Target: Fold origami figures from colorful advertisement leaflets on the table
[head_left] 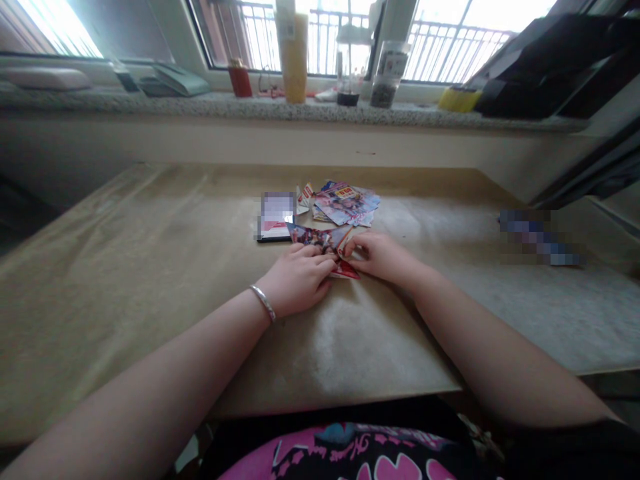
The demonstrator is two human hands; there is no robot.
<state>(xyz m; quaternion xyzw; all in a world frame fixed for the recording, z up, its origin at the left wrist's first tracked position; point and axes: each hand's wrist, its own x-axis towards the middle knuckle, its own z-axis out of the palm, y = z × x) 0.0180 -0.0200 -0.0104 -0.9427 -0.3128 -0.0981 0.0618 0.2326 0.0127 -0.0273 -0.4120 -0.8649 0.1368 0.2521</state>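
Note:
A colourful printed paper [320,236], folded to pointed corners, lies on the table in front of me. My left hand [303,277] rests flat across its lower left part, fingers stretched out, with a silver bangle on the wrist. At the paper's right side my right hand [380,257] is closed, thumb and fingers pinching its edge. Red shows on the lower right corner between the hands. My fingers hide part of the paper.
Behind the paper are a blurred-out phone or tablet [277,215], a small folded paper piece [303,199] and a fanned pile of printed sheets [350,202]. A blurred item [540,237] lies far right on the table [150,287]. Bottles and jars stand on the windowsill [200,105].

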